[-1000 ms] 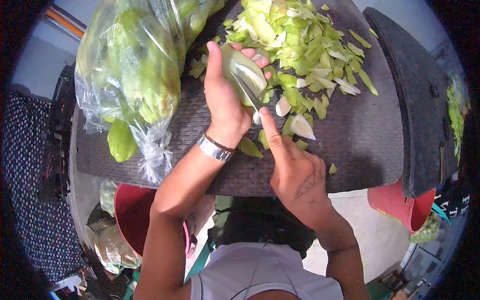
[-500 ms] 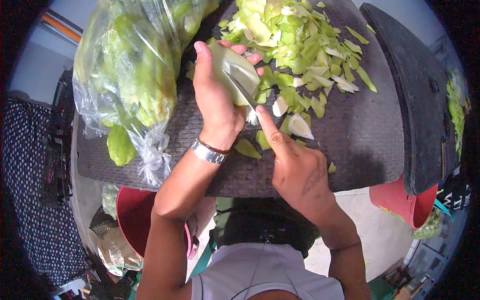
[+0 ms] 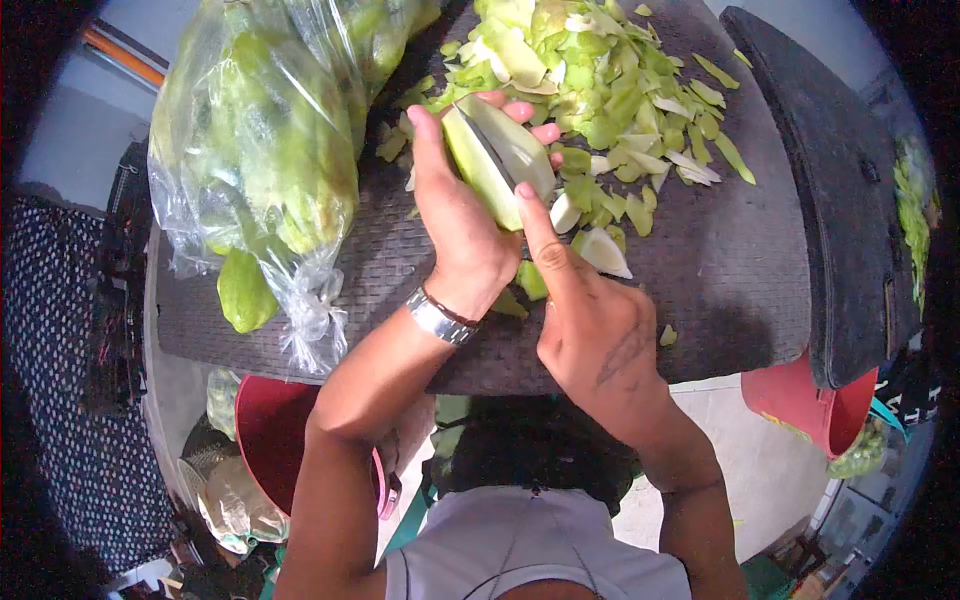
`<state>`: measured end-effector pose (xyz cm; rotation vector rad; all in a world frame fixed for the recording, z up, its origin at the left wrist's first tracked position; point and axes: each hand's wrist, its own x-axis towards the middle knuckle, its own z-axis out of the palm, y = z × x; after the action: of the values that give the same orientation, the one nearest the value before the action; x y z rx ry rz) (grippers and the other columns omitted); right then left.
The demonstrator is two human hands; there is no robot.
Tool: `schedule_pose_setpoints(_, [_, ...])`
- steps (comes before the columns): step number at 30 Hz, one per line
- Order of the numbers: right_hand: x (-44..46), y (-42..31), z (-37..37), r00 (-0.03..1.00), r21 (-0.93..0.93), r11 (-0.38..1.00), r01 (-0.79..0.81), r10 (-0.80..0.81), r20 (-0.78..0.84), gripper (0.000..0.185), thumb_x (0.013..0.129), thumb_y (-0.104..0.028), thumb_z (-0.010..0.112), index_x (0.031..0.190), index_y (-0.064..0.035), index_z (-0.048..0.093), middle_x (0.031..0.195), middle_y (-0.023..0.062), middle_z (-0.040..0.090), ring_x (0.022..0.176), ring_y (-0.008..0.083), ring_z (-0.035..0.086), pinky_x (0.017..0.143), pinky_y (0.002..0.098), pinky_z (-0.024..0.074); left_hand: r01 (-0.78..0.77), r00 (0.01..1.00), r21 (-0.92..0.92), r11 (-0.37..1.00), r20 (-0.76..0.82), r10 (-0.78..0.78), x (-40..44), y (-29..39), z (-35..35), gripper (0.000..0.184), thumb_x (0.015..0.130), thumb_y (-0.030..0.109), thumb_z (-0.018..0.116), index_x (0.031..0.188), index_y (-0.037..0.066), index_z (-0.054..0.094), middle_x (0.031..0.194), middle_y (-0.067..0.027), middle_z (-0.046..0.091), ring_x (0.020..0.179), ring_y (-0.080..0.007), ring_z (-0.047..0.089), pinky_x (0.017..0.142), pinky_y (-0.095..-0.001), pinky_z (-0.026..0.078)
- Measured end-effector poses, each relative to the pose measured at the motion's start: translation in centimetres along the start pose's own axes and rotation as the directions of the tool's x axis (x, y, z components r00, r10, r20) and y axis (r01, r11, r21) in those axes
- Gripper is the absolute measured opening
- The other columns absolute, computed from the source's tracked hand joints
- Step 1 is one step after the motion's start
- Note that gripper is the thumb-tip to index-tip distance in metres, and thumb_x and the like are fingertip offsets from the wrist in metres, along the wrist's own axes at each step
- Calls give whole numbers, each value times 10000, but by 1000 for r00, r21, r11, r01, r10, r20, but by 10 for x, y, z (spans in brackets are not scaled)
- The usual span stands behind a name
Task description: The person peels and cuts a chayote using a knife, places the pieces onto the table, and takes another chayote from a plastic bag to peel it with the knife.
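Where the pale peeled face filled most of the view half a second ago, the fruit [image 3: 525, 158] has now been turned in the left hand [image 3: 452, 212], bringing a long green side into sight along its left edge. The knife [image 3: 488, 146] lies aslant over it, about where green meets pale, which suggests that the cutting has reached skin not yet taken off. The fruit is above the middle of the table [image 3: 720, 300], between the plastic bag [image 3: 300, 150] on the left and the far pile of peelings [image 3: 590, 90].

The left hand is wrapped around the fruit from below, thumb on the left, fingertips showing on the far right side. The right hand [image 3: 600, 330] is closed on the knife, its forefinger stretched along it; whether that fingertip also touches the fruit, I cannot tell. The handle and the curled fingers are hidden beneath this hand. How deep the edge sits is hard to make out, as is whether the green fruit [image 3: 247, 292] at the bag's near end lies inside the plastic
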<state>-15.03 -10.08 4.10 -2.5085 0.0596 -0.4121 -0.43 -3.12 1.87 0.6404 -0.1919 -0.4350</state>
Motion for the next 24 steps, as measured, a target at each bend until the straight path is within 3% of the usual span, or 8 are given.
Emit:
schedule_pose_setpoints(6, [2,3,8,999,35,999,-4,6,-49,890,766,108,570,1606,-78,344,1038,270,704,830,428,712,744,487,570,-122,984,148,981,-111,140,-10,-11,11,678,1067,637,344,1228,21,578,1181,-162,665,1023,-314,694,880,-470,574])
schedule_pose_setpoints(9, [5,3,8,997,58,998,4,0,-71,889,774,102,571,1610,-84,336,1007,273,704,824,436,708,740,487,569,-176,971,416,892,-75,227,-7,-12,10,497,1113,502,385,1206,44,554,1106,-102,682,948,-221,700,788,-347,569])
schedule_pose_setpoints(13, [9,16,5,998,202,979,14,-2,-59,830,829,96,561,1606,-109,352,978,275,701,825,437,708,732,491,566,-165,976,408,898,-66,209,-5,-3,13,502,1123,474,378,1103,19,589,1034,-97,686,869,-180,696,685,-292,558])
schedule_pose_setpoints(16, [7,17,0,998,212,976,-51,57,-21,739,902,72,547,1593,-129,380,997,281,704,877,429,722,745,487,573,-179,977,490,853,-17,215,0,-6,6,534,1122,487,368,1063,9,599,990,-105,684,816,-163,683,642,-290,550])
schedule_pose_setpoints(19, [-1,2,-6,994,112,988,-109,107,27,667,954,39,539,1582,-136,400,1017,281,710,946,427,725,768,476,584,-152,971,433,888,-100,215,-2,-12,8,558,1118,509,358,1066,10,603,970,-119,681,796,-169,675,632,-297,546])
schedule_pose_setpoints(20, [-5,-4,-8,991,74,989,-129,126,48,647,967,27,537,1579,-137,404,1022,280,713,970,428,724,777,471,589,-128,970,431,893,-131,203,0,-10,5,572,1109,535,354,1115,13,588,1022,-135,684,845,-215,691,664,-338,567])
schedule_pose_setpoints(23, [-19,-17,-13,959,218,934,-284,280,50,661,955,40,542,1578,-141,413,1009,270,720,881,425,737,732,456,590,-115,967,372,921,-169,189,22,2,-24,615,1078,597,372,1193,27,574,1112,-160,704,962,-309,727,781,-438,611])
schedule_pose_setpoints(24, [-18,-14,-17,950,301,903,-308,309,46,670,958,38,545,1587,-147,406,1000,223,736,770,333,722,666,407,573,-41,983,266,963,-164,87,24,10,-21,589,1073,574,401,1197,33,596,1118,-154,715,979,-307,728,829,-442,604])
